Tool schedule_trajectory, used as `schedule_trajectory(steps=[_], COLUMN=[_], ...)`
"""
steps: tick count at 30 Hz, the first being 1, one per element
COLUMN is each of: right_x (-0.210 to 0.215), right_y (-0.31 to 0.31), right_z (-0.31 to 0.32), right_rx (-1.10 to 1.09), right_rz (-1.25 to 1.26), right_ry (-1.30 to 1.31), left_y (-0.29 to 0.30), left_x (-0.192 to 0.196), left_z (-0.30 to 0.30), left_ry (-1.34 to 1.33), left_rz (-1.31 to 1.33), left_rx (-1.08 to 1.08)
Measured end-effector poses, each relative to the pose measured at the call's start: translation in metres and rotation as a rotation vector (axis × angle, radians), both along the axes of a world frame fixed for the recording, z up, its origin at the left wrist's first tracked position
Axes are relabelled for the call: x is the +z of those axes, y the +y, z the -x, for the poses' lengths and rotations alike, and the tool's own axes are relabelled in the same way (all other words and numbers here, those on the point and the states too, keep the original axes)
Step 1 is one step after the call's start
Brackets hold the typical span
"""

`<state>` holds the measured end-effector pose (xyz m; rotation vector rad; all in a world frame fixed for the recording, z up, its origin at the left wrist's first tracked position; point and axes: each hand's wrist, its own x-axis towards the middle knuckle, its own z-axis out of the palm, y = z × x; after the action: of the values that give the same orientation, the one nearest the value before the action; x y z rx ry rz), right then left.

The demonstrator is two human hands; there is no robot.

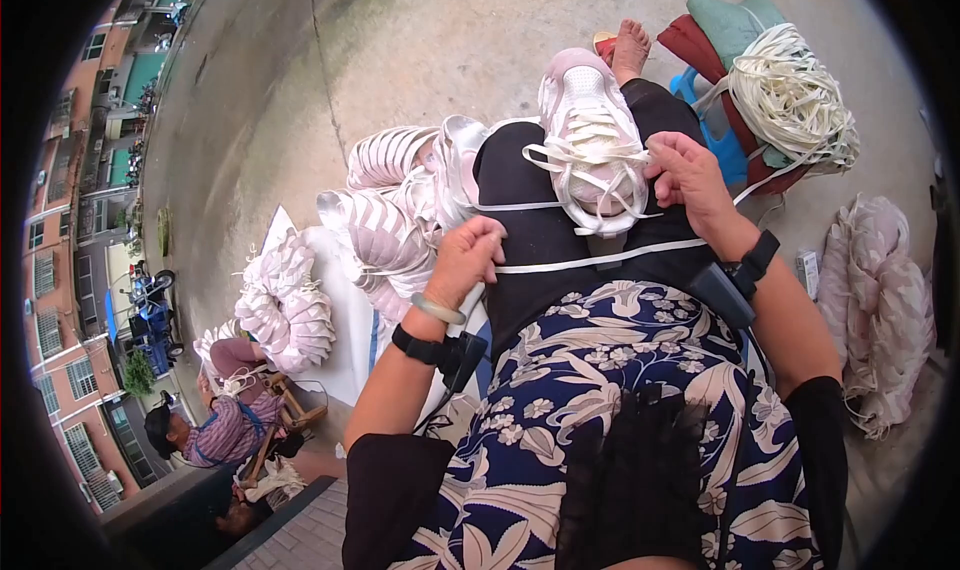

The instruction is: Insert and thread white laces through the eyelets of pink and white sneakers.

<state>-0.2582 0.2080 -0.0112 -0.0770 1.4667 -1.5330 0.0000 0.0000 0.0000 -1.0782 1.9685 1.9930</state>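
Observation:
A pale pink and white sneaker (580, 95) rests between my black-clad thighs, toe pointing away and opening toward me. White laces (590, 160) run across its tongue and lie looped loosely near the opening. My right hand (690, 180) is beside the shoe, thumb and fingers pinched at the end of a lace loop. At the left thigh, my left hand (468, 260) has its fingers curled; a long white lace (600, 260) starts at them and crosses my lap, passing toward the right wrist. Another white strand (520, 207) lies over the left thigh.
Coiled rows of similar sneakers (375, 230) lie left on a white sheet, with another shoe coil (285, 305) farther out. A bundle of white laces (795, 95) sits on red and green cloth at right. More shoes (875, 310) lie behind it. A seated person (230, 425) is at lower left.

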Motion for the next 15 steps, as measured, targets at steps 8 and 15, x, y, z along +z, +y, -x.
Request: schedule_trajectory(steps=[8,15], right_x=[-0.008,-0.015], right_y=[-0.003,0.009], right_z=[-0.01,-0.001], right_rx=[-0.005,-0.028], right_rz=[0.087,0.029], right_ry=[0.196,0.222], left_y=[-0.047,-0.075], left_x=[-0.034,-0.069], left_z=[-0.025,-0.032], left_ry=[-0.028,-0.044], left_rz=[0.132,0.277], left_rx=[0.365,0.509])
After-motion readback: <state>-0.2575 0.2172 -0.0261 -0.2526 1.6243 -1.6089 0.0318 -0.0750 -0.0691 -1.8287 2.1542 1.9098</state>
